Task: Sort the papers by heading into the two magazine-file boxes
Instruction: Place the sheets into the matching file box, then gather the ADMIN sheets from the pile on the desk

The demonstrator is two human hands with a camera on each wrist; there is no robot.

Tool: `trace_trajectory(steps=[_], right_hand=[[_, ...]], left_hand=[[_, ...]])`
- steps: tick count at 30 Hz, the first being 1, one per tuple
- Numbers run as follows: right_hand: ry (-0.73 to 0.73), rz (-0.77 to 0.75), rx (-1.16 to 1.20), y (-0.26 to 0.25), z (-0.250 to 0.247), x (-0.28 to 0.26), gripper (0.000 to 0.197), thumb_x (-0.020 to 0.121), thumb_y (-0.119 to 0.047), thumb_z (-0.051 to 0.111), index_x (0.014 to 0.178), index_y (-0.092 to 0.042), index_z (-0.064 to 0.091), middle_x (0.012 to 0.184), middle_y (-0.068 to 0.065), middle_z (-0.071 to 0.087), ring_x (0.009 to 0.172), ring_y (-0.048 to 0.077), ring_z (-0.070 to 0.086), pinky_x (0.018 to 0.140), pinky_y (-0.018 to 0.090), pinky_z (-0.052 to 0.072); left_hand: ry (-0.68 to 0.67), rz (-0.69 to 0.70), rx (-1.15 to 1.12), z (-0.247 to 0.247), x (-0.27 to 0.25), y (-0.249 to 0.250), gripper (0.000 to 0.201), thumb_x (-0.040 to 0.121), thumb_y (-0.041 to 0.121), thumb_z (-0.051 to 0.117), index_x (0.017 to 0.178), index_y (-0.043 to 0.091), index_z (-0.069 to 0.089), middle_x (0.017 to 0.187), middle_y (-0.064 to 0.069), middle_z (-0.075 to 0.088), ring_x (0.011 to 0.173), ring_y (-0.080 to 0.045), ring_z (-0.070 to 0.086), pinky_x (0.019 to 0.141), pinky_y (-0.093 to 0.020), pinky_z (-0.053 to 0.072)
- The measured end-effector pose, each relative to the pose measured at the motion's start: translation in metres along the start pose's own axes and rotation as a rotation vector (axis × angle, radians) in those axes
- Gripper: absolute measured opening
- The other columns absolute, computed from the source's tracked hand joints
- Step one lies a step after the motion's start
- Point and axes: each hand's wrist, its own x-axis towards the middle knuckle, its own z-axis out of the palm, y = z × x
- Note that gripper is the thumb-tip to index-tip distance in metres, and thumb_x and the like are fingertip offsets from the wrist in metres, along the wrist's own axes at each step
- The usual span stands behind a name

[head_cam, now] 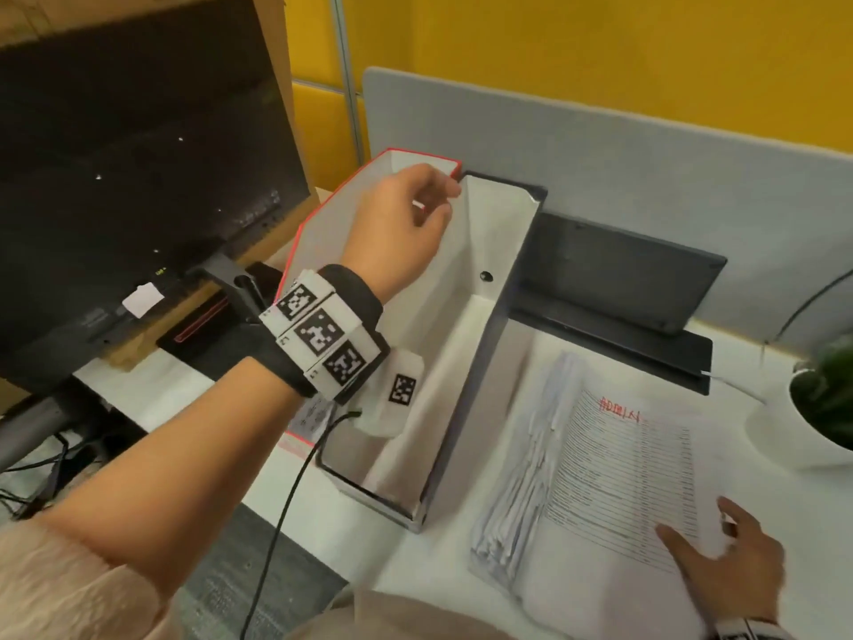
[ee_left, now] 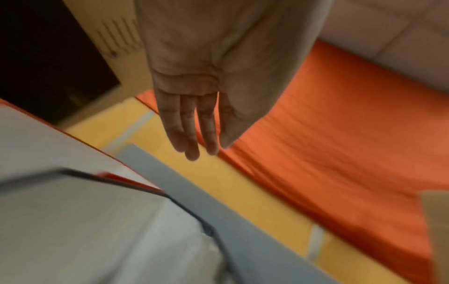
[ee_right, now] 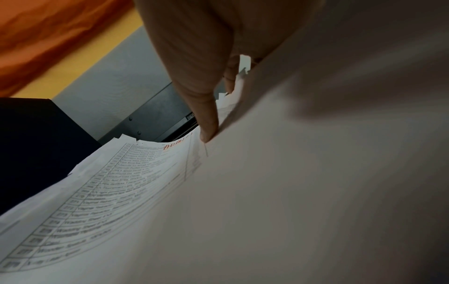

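Two white magazine-file boxes stand side by side, one red-edged [head_cam: 318, 233] and one black-edged [head_cam: 503, 279]. My left hand [head_cam: 443, 200] hovers over the red-edged box's tall back end. Its fingers [ee_left: 192, 138] are relaxed and hold nothing. A thick stack of printed papers [head_cam: 577, 459] lies to the right of the boxes, and its top page carries a red handwritten heading [head_cam: 621, 411]. At the stack's near right corner my right hand [head_cam: 697, 519] pinches the edge of the top sheet [ee_right: 316, 173], which curls up off the pile.
A dark monitor [head_cam: 138, 177] stands to the left of the boxes. A grey desk partition [head_cam: 600, 168] runs behind them, with a black stand [head_cam: 623, 279] in front of it. A white plant pot [head_cam: 812, 436] sits at the right edge. A black cable [head_cam: 281, 515] hangs from my left wrist.
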Motion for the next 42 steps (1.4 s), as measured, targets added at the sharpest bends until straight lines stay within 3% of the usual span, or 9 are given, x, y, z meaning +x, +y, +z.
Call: trace_trajectory(steps=[6, 12, 15, 19, 28, 32, 36, 39, 42], right_hand=[[-0.024, 0.014, 0.043, -0.004, -0.004, -0.013, 0.082, 0.061, -0.019, 0.086, 0.132, -0.009, 0.046, 0.121, 0.022, 0.049, 0.115, 0.037, 0.044, 0.103, 0.048, 0.037], [-0.069, 0.048, 0.043, -0.007, -0.007, -0.017, 0.086, 0.064, -0.025, 0.085, 0.136, -0.012, 0.041, 0.127, 0.018, 0.043, 0.119, 0.032, 0.044, 0.104, 0.04, 0.037], [-0.089, 0.07, 0.053, -0.006, -0.005, -0.019, 0.088, 0.065, -0.027, 0.084, 0.138, -0.016, 0.037, 0.13, 0.016, 0.039, 0.123, 0.03, 0.038, 0.105, 0.037, 0.031], [-0.066, 0.066, -0.071, -0.006, -0.004, -0.024, 0.087, 0.067, -0.037, 0.08, 0.14, -0.025, 0.033, 0.132, 0.012, 0.032, 0.122, 0.028, 0.03, 0.105, 0.037, 0.025], [-0.187, -0.168, -0.177, -0.009, -0.006, -0.015, 0.066, 0.076, -0.029, 0.073, 0.134, -0.022, 0.042, 0.126, 0.005, 0.046, 0.117, 0.021, 0.041, 0.1, 0.039, 0.038], [-0.206, -0.104, -0.022, -0.007, -0.007, -0.012, 0.069, 0.073, -0.025, 0.077, 0.132, -0.021, 0.043, 0.113, -0.001, 0.049, 0.108, 0.016, 0.051, 0.094, 0.031, 0.043], [-0.213, 0.063, 0.199, -0.003, -0.009, -0.007, 0.093, 0.068, -0.021, 0.082, 0.141, -0.025, 0.024, 0.095, -0.006, 0.05, 0.084, 0.012, 0.053, 0.08, 0.026, 0.044], [-0.207, 0.185, 0.39, -0.001, -0.013, -0.005, 0.1, 0.067, -0.016, 0.083, 0.142, -0.031, 0.019, 0.093, 0.0, 0.053, 0.084, 0.018, 0.057, 0.081, 0.035, 0.052], [-0.169, 0.263, 0.512, -0.002, -0.018, -0.004, 0.096, 0.065, -0.011, 0.083, 0.139, -0.032, 0.025, 0.099, 0.005, 0.055, 0.084, 0.015, 0.057, 0.074, 0.03, 0.053]], left_hand=[[-0.19, 0.045, -0.285, 0.091, -0.047, 0.061, 0.018, 0.087, 0.005, 0.054, 0.096, 0.013, 0.067, 0.085, 0.006, 0.065, 0.074, -0.007, 0.06, 0.071, -0.014, 0.047], [-0.655, -0.311, 0.144, 0.176, -0.101, 0.024, 0.023, 0.092, 0.02, 0.052, 0.111, 0.009, 0.061, 0.107, -0.007, 0.065, 0.098, -0.024, 0.062, 0.082, -0.03, 0.046], [-0.781, -0.453, 0.3, 0.195, -0.115, -0.003, 0.031, 0.09, 0.032, 0.059, 0.098, 0.002, 0.063, 0.098, -0.014, 0.067, 0.089, -0.027, 0.063, 0.063, -0.028, 0.044], [-0.677, -0.475, 0.236, 0.207, -0.121, -0.021, 0.031, 0.079, 0.037, 0.07, 0.066, 0.016, 0.051, 0.065, -0.002, 0.054, 0.062, -0.016, 0.055, 0.045, -0.022, 0.031], [-0.633, -0.298, 0.21, 0.211, -0.121, -0.018, 0.041, 0.087, 0.022, 0.063, 0.051, 0.021, 0.043, 0.054, 0.005, 0.044, 0.05, -0.01, 0.044, 0.055, -0.022, 0.039], [-0.565, -0.092, 0.213, 0.204, -0.128, -0.01, 0.026, 0.092, 0.021, 0.055, 0.076, 0.005, 0.068, 0.079, -0.006, 0.059, 0.072, -0.025, 0.06, 0.061, -0.027, 0.043], [-0.435, 0.083, -0.012, 0.202, -0.138, -0.004, 0.024, 0.089, 0.005, 0.057, 0.11, 0.003, 0.068, 0.098, -0.014, 0.063, 0.09, -0.028, 0.06, 0.08, -0.04, 0.053], [-0.401, 0.004, -0.223, 0.202, -0.143, -0.004, 0.026, 0.09, 0.0, 0.053, 0.111, 0.007, 0.068, 0.101, -0.006, 0.068, 0.09, -0.017, 0.062, 0.085, -0.028, 0.052], [-0.431, -0.188, -0.339, 0.204, -0.144, -0.008, 0.024, 0.093, 0.001, 0.047, 0.094, 0.019, 0.062, 0.086, 0.004, 0.064, 0.068, -0.009, 0.057, 0.059, -0.009, 0.045]])
